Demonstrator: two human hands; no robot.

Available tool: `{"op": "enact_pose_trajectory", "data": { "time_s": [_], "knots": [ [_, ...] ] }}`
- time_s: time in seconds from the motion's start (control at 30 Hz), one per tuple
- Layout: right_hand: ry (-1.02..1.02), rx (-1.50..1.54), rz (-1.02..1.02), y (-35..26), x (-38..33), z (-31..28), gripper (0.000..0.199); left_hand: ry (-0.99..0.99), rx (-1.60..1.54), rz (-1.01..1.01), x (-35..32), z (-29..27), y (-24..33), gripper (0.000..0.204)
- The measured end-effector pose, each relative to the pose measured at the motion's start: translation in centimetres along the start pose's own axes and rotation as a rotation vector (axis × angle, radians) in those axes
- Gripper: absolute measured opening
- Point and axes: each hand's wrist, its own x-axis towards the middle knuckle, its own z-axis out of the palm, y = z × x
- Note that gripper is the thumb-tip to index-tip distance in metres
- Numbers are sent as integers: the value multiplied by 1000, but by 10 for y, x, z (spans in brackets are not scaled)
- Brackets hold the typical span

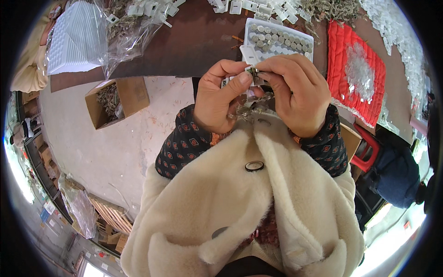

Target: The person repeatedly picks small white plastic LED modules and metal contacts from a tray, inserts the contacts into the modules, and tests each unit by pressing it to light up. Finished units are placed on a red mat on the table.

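Observation:
In front of my chest, my left hand (223, 90) is closed around a small white plastic battery case (249, 55) with its lid standing up. My right hand (296, 90) pinches at the inside of the case, thumb and fingertips together; whatever is between them is too small to make out. Below the case, thin looped wire (249, 110) with clear bits dangles between both hands. Just beyond my fingers lies a white tray (310, 44) holding rows of round silver button cells (277, 38).
Loose white cases (258, 8) and tangled wire bundles (332, 10) lie along the far table. Red quilted cloth (339, 69) bearing clear pieces (361, 71) is at right. White ridged foam sheets (76, 41) and clear plastic bags sit left. A cardboard box (134, 96) stands on the floor.

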Motion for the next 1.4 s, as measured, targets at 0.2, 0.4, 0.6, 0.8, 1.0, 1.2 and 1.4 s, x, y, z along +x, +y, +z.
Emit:
{"op": "enact_pose_trajectory", "data": {
  "time_s": [0.2, 0.4, 0.6, 0.8, 1.0, 1.2, 1.4],
  "knots": [
    [-82, 120, -6, -3, 1, -9, 22, 10, -118, -27, -1, 1, -1, 13],
    [20, 204, 109, -6, -1, -16, 18, -69, -171, -85, -1, 1, -4, 14],
    [-165, 985, 818, 3, 0, -13, 22, -257, -155, -215, -3, -1, -4, 19],
    [-67, 674, 211, 1, -14, -13, 18, -196, -229, -225, -6, 4, -7, 21],
    [-8, 761, 193, 2, -15, -11, 22, -187, -212, -144, -7, 9, -13, 19],
    [81, 565, 368, -3, -19, -5, 22, -162, -114, -163, -9, 4, -7, 15],
    [-65, 549, -5, 11, -14, -12, 28, -106, -111, -188, -9, 6, -10, 37]
  ]
}}
